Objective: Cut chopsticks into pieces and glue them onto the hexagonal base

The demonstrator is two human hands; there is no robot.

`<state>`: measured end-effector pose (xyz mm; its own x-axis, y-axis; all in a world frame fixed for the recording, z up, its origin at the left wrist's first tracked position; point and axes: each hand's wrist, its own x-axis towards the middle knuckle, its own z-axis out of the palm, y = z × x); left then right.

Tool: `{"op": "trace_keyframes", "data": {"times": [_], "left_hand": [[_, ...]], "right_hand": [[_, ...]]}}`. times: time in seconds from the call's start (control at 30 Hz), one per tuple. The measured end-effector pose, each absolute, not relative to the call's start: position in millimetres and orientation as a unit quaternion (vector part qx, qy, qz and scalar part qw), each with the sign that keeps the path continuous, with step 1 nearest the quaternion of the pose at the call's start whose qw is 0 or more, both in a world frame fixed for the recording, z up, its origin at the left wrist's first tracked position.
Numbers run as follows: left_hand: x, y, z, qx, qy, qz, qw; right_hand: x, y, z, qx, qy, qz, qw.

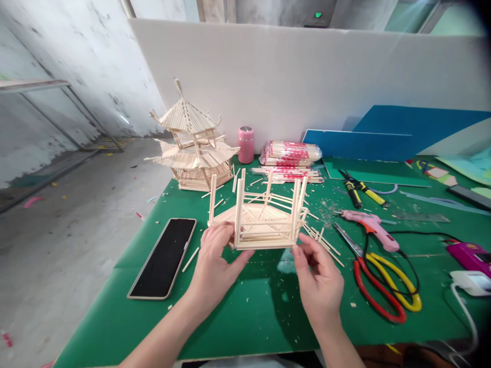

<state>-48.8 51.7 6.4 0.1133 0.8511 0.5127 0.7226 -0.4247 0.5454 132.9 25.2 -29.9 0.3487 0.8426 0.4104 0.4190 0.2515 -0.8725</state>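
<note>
Between my hands, raised a little over the green table, is a pavilion frame [264, 225] built of pale wooden chopsticks, with upright posts, low railings and a slatted floor. My left hand [218, 255] grips its left end, the thumb beneath the base and the fingers partly hidden behind a post. At the front right corner, my right hand [318, 276] pinches the base between thumb and fingertips. Farther back stands a two-roofed chopstick pagoda [192, 143]. Loose sticks [324, 243] lie on the table behind my right hand.
A phone [163, 258] lies to the left. On the right are red-and-yellow-handled scissors [379, 286], a pink glue gun [370, 227] with a cable, and pliers [360, 189]. Bagged chopsticks [289, 156] and a pink flask [246, 145] stand at the back, near blue boards [356, 145].
</note>
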Motion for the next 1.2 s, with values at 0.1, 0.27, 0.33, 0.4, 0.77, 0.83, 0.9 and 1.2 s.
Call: {"op": "trace_keyframes", "data": {"times": [0.1, 0.27, 0.33, 0.4, 0.77, 0.83, 0.9, 1.2], "left_hand": [[-48, 52, 10, 0.742, 0.534, 0.398, 0.084], [-45, 53, 12, 0.73, 0.552, 0.39, 0.102], [-43, 53, 13, 0.725, 0.557, 0.391, 0.103], [-42, 53, 14, 0.721, 0.561, 0.393, 0.106], [-41, 52, 14, 0.722, 0.555, 0.395, 0.121], [-42, 52, 13, 0.724, 0.554, 0.394, 0.119], [-42, 53, 12, 0.726, 0.554, 0.39, 0.117], [-42, 52, 17, 0.735, 0.55, 0.373, 0.135]], "right_hand": [[136, 28, -16, -0.553, -0.597, 0.059, 0.578], [126, 47, 22, -0.445, -0.742, -0.025, 0.502], [118, 58, 34, -0.429, -0.78, -0.042, 0.454], [111, 67, 43, -0.426, -0.802, -0.057, 0.415], [103, 80, 50, -0.394, -0.848, -0.061, 0.348], [103, 80, 51, -0.393, -0.849, -0.062, 0.348], [103, 80, 50, -0.39, -0.85, -0.062, 0.349], [101, 82, 45, -0.386, -0.854, -0.046, 0.344]]}}
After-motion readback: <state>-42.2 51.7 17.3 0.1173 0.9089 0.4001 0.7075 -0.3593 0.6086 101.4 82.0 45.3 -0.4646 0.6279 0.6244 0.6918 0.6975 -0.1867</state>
